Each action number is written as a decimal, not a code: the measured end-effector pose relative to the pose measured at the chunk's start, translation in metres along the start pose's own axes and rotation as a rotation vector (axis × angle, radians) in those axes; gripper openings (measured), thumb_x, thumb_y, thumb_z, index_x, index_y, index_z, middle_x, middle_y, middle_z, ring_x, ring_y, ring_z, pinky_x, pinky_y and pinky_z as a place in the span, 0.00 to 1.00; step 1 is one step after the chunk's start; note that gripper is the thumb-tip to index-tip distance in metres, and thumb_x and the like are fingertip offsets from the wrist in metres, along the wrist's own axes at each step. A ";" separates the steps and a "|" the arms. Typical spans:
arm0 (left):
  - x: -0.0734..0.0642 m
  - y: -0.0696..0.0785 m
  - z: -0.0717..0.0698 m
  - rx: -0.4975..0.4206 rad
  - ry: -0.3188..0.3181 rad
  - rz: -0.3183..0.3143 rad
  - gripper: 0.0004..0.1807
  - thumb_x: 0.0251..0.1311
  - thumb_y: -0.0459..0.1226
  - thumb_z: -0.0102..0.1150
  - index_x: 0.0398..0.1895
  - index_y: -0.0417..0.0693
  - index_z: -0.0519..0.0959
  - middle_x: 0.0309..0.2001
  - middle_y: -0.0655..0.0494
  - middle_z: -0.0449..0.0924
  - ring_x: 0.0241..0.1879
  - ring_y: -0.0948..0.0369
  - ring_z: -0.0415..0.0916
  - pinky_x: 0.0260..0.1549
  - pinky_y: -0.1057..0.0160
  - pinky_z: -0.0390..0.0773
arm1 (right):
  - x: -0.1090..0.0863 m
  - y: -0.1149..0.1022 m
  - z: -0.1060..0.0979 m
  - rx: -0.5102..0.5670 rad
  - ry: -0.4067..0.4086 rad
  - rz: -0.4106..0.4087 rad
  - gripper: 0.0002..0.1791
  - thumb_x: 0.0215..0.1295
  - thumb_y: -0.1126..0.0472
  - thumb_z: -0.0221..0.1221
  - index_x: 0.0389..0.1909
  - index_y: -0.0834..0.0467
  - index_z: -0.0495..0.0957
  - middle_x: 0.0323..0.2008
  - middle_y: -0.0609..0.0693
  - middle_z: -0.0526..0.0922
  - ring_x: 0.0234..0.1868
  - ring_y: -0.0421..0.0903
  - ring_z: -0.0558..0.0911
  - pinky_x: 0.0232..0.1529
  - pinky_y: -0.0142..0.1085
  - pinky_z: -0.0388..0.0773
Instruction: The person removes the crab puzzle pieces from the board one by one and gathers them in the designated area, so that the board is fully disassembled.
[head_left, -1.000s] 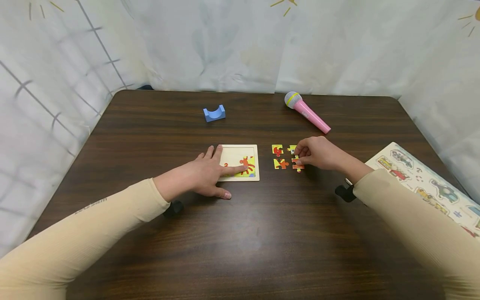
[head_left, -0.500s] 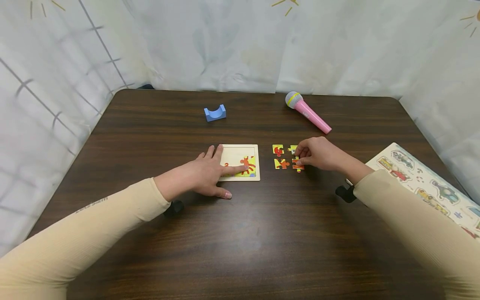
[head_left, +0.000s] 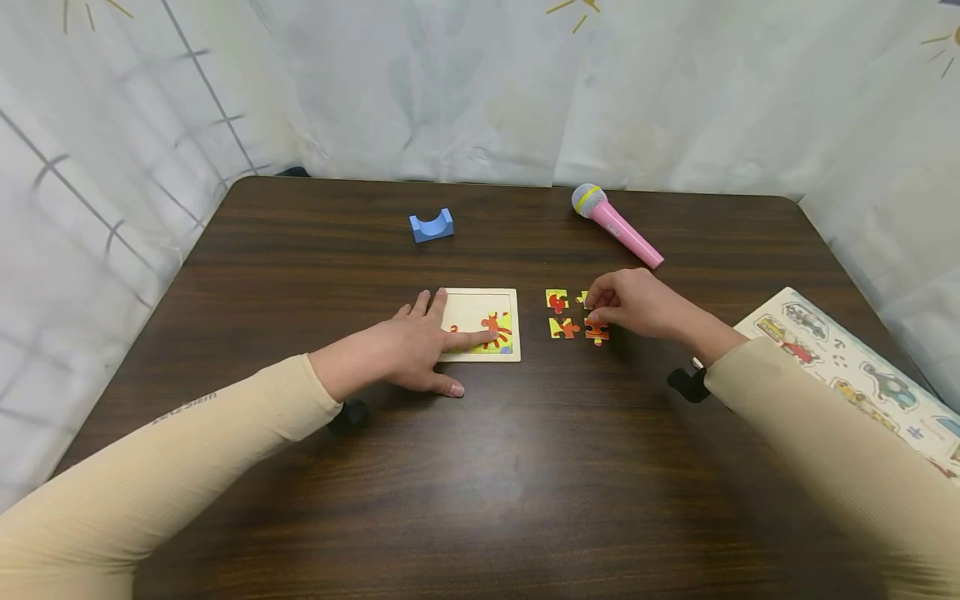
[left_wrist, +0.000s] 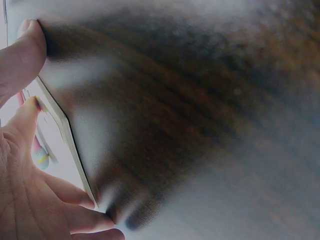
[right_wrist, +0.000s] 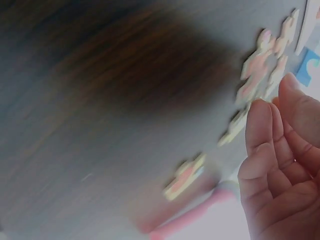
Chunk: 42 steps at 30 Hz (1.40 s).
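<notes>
In the head view, my left hand point(head_left: 408, 346) lies spread over the left side of a wooden puzzle frame point(head_left: 478, 293), its index finger on the picture pieces point(head_left: 506, 333) fitted there. The thumb rests on the table in front. To the right of the frame, my right hand point(head_left: 637, 304) hovers low with bent fingers. Its fingertips partly cover a yellow piece point(head_left: 581, 298), and the thumb is just above an orange piece point(head_left: 597, 331). A gap shows between thumb and fingers in the right wrist view. Two further pieces, one red-and-yellow point(head_left: 557, 301), one orange-and-yellow point(head_left: 564, 328), lie beside them.
A blue cradle-shaped block point(head_left: 432, 227) and a pink toy microphone point(head_left: 626, 233) stand farther back on the dark wooden table point(head_left: 450, 500). A printed board with vehicle pictures point(head_left: 825, 350) lies at the right, partly under the right sleeve. White curtains border the table.
My right hand has lifted slightly, and its thumb has moved back off the orange piece, showing more of it. The left hand stays in place on the frame.
</notes>
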<state>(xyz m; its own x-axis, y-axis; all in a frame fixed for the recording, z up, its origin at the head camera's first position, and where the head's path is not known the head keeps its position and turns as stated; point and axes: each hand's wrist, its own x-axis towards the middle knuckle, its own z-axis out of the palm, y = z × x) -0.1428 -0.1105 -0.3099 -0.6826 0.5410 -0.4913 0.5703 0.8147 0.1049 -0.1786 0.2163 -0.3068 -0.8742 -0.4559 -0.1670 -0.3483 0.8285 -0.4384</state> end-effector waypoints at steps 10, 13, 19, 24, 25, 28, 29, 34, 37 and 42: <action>0.002 0.001 0.000 0.004 -0.009 0.005 0.47 0.62 0.65 0.61 0.80 0.85 0.47 0.80 0.25 0.29 0.78 0.27 0.37 0.74 0.33 0.53 | 0.028 -0.048 0.021 0.006 -0.047 -0.114 0.13 0.65 0.65 0.68 0.50 0.61 0.83 0.41 0.53 0.86 0.39 0.47 0.81 0.47 0.42 0.80; 0.002 0.001 0.000 0.008 -0.009 0.005 0.47 0.62 0.65 0.61 0.80 0.85 0.47 0.80 0.25 0.30 0.78 0.26 0.37 0.74 0.32 0.54 | 0.038 -0.064 0.028 -0.038 -0.056 -0.174 0.17 0.65 0.65 0.68 0.54 0.59 0.84 0.45 0.54 0.84 0.42 0.49 0.80 0.48 0.42 0.80; 0.002 0.002 0.000 0.009 0.000 0.016 0.47 0.62 0.65 0.61 0.80 0.85 0.46 0.80 0.25 0.30 0.78 0.26 0.37 0.73 0.32 0.55 | 0.049 -0.080 0.038 -0.077 -0.097 -0.211 0.17 0.67 0.66 0.66 0.56 0.57 0.84 0.49 0.56 0.81 0.45 0.50 0.79 0.50 0.42 0.80; 0.002 0.001 -0.001 0.009 0.005 0.023 0.47 0.62 0.65 0.61 0.80 0.86 0.46 0.80 0.25 0.30 0.78 0.26 0.37 0.73 0.32 0.56 | 0.052 -0.081 0.040 -0.076 -0.101 -0.200 0.14 0.67 0.66 0.66 0.53 0.58 0.85 0.49 0.55 0.80 0.46 0.50 0.80 0.51 0.42 0.80; 0.002 0.000 -0.001 0.010 0.002 0.025 0.47 0.62 0.65 0.61 0.80 0.87 0.46 0.80 0.24 0.30 0.78 0.25 0.37 0.73 0.32 0.56 | 0.052 -0.081 0.041 -0.075 -0.099 -0.200 0.14 0.66 0.66 0.66 0.52 0.58 0.85 0.49 0.55 0.80 0.46 0.50 0.80 0.51 0.42 0.80; 0.001 0.000 -0.001 0.013 -0.008 0.033 0.47 0.63 0.65 0.60 0.79 0.87 0.45 0.79 0.23 0.30 0.78 0.25 0.36 0.73 0.32 0.56 | 0.053 -0.080 0.042 -0.074 -0.098 -0.205 0.13 0.66 0.66 0.66 0.52 0.58 0.85 0.49 0.56 0.80 0.47 0.50 0.80 0.52 0.42 0.80; 0.001 -0.001 -0.001 0.015 -0.013 0.035 0.47 0.63 0.65 0.60 0.79 0.87 0.45 0.79 0.23 0.30 0.77 0.25 0.36 0.73 0.32 0.56 | 0.053 -0.081 0.042 -0.075 -0.099 -0.204 0.13 0.66 0.66 0.66 0.51 0.58 0.85 0.49 0.56 0.80 0.47 0.51 0.80 0.52 0.42 0.80; 0.001 -0.001 -0.002 0.029 -0.020 0.040 0.46 0.63 0.65 0.60 0.80 0.86 0.46 0.79 0.22 0.30 0.77 0.24 0.36 0.73 0.33 0.57 | 0.056 -0.083 0.044 -0.067 -0.116 -0.194 0.12 0.68 0.67 0.64 0.51 0.60 0.83 0.50 0.57 0.80 0.50 0.52 0.79 0.55 0.43 0.80; 0.000 -0.001 -0.002 0.038 -0.017 0.039 0.46 0.63 0.65 0.60 0.80 0.86 0.46 0.78 0.21 0.31 0.77 0.24 0.37 0.73 0.33 0.57 | 0.057 -0.085 0.044 -0.051 -0.123 -0.193 0.12 0.68 0.68 0.64 0.51 0.62 0.81 0.51 0.58 0.79 0.52 0.52 0.79 0.58 0.44 0.79; 0.000 -0.002 -0.002 0.041 -0.015 0.034 0.46 0.63 0.65 0.60 0.80 0.87 0.46 0.79 0.22 0.32 0.77 0.24 0.37 0.73 0.33 0.57 | 0.056 -0.084 0.045 0.030 -0.110 -0.195 0.13 0.66 0.69 0.65 0.49 0.61 0.77 0.47 0.56 0.83 0.48 0.51 0.80 0.55 0.44 0.80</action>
<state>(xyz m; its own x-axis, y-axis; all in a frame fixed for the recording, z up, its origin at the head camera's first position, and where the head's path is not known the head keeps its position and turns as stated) -0.1446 -0.1113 -0.3082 -0.6559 0.5645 -0.5011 0.6114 0.7866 0.0859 -0.1834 0.1062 -0.3189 -0.7489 -0.6403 -0.1709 -0.4952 0.7121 -0.4977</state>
